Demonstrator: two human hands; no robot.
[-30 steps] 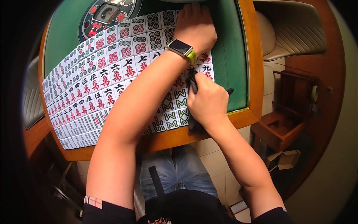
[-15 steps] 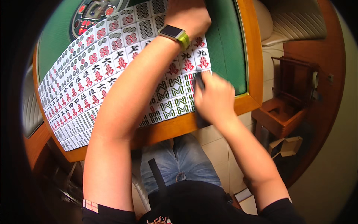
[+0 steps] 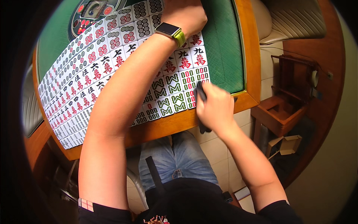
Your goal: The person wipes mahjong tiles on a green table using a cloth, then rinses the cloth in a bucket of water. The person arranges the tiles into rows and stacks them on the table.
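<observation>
Rows of white mahjong tiles [image 3: 105, 65] lie face up, edge to edge, on the green table top, with black, red and green markings. My left arm reaches over them. My left hand [image 3: 184, 16] is at the far end of the rows; its fingers are cut off by the upper edge. A watch [image 3: 167, 29] with a lime strap is on that wrist. My right hand [image 3: 216, 109] is closed around a dark, narrow object [image 3: 201, 90] at the near right corner of the tiles. The object sticks out past both sides of the fist, and its kind is unclear.
The table's wooden rim [image 3: 164, 128] runs along the near and right sides. A control panel [image 3: 91, 14] with red buttons sits at the table's middle. To the right are a padded beige chair [image 3: 296, 20], an open wooden box [image 3: 282, 116] and a cardboard box [image 3: 289, 145].
My right hand has come slightly down, uncovering green and red tiles at the corner. The dark object shows more below the fist. My left arm has shifted a little to the left.
</observation>
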